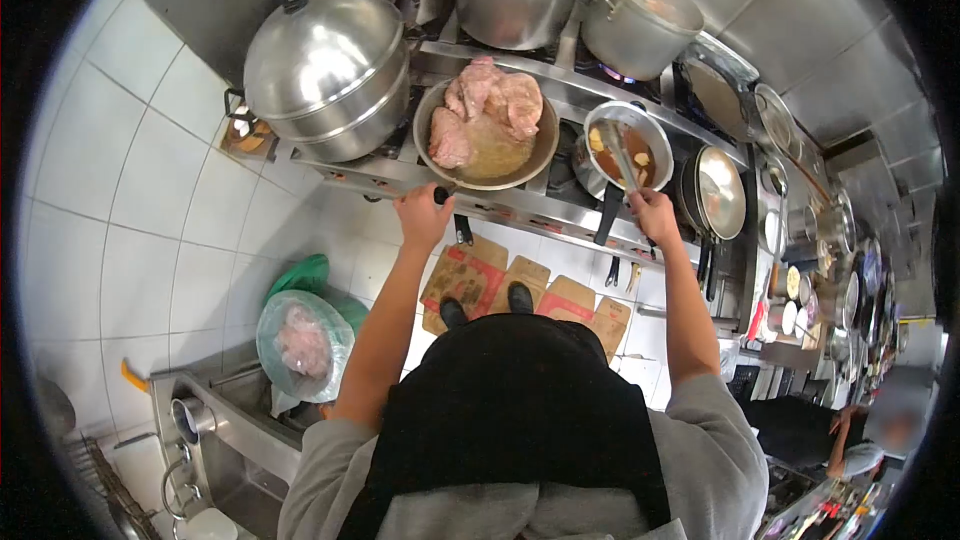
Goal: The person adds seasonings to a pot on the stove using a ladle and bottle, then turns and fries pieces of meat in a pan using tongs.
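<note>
My left hand (423, 215) is closed around the black handle of a wide frying pan (548, 145). In that pan lie large pieces of pale pink meat (495, 100) in cloudy yellowish liquid. My right hand (654, 217) grips what look like metal tongs (622, 158), their far end dipping into a saucepan (655, 125) just right of the frying pan. The saucepan holds reddish-brown liquid with yellowish pieces. Its black handle (608, 214) points toward me, beside my right hand.
A lidded steamer pot (325, 65) stands on the stove at left. Large stockpots (520, 0) line the back, and a lit flame shows under the right one (640, 30). More pans (720, 192) sit at right. A bag-lined bin (340, 345) and sink are at left; another person (810, 435) is far right.
</note>
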A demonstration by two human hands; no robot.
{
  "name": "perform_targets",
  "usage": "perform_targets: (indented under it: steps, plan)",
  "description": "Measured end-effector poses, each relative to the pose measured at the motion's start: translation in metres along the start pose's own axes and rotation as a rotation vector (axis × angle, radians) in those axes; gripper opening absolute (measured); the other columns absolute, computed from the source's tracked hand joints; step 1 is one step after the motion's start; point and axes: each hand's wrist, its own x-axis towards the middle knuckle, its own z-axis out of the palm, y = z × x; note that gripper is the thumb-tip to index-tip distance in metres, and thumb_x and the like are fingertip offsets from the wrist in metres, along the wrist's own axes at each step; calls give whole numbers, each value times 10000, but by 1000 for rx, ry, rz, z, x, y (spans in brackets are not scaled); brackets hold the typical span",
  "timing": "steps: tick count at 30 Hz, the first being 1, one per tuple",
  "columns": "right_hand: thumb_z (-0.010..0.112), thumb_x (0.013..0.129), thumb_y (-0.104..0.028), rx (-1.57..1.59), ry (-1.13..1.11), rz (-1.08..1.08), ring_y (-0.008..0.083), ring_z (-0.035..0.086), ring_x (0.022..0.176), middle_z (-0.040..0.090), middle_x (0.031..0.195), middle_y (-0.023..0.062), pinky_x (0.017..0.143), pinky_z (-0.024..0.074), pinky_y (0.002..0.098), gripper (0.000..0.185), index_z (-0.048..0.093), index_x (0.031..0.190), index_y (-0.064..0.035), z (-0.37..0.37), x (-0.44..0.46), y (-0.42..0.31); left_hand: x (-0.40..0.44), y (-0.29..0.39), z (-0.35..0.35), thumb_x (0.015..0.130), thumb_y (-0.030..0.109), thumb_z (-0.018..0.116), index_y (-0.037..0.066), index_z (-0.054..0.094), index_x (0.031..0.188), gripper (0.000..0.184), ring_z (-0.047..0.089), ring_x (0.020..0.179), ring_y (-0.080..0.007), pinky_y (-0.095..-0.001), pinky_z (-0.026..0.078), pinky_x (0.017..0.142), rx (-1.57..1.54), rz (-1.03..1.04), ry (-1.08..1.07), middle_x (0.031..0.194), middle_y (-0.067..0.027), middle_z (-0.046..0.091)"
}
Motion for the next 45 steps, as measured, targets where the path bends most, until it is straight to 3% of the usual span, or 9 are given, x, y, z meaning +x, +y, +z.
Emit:
perform_targets:
  steps: [3,6,10,16,25,36,41,44,45]
  plan:
    - [644,950,-497,177,-327,83,113,576,522,652,685,64,462,461,282,541,720,926,39,18,-13,-61,1,0,-4,834,339,730,58,678,1072,371,618,1041,-328,-522,353,935,-34,-1,-31,1007,-119,695]
    - [682,929,-488,181,-505,130,170,582,493,652,680,94,472,472,295,550,700,800,47,64,16,-83,0,-1,-1,842,348,720,50,675,1067,376,613,1045,-328,-526,350,949,-18,32,32,1000,-128,693]
    - [632,978,-437,240,-740,187,160,579,477,635,625,87,430,463,304,463,670,829,-1,114,59,-125,2,0,-1,851,379,734,96,716,1055,350,628,1028,-349,-516,348,935,13,7,5,997,-141,714]
    - [528,1038,-402,352,-865,407,132,528,434,631,678,87,360,418,243,433,615,869,-13,179,126,-157,-1,1,-2,877,346,690,61,658,1097,362,610,1041,-334,-533,329,991,24,8,3,1041,-133,682]
    - [549,1039,-383,363,-855,392,127,503,467,570,654,71,387,415,248,402,578,874,-18,230,172,-169,-2,-1,-1,876,378,714,68,690,1043,353,626,1013,-312,-499,340,954,33,28,74,1005,-119,706]
    - [567,1038,-403,460,-917,344,80,483,454,536,597,10,384,395,236,408,614,852,-43,151,119,-131,-3,-1,3,888,343,685,64,650,1083,342,608,1036,-286,-508,323,991,12,-17,-3,1006,-99,674]
    - [639,980,-405,61,-579,2,171,581,461,647,656,113,429,465,348,478,692,819,42,115,60,-129,0,-1,1,876,349,701,70,655,1080,348,609,1040,-289,-511,331,985,-1,-8,-22,1001,-99,673]
    - [651,959,-403,-216,-389,-371,291,682,579,670,680,202,564,541,442,472,705,871,57,128,47,-92,0,-5,5,866,352,713,76,660,1071,348,616,1029,-297,-517,343,972,-1,17,-4,980,-93,676]
    - [640,950,-396,-341,-257,-455,430,699,764,666,748,290,745,548,518,453,698,910,52,123,24,-98,1,-5,5,862,353,717,78,661,1067,347,619,1023,-300,-519,347,967,-9,24,0,971,-91,678]
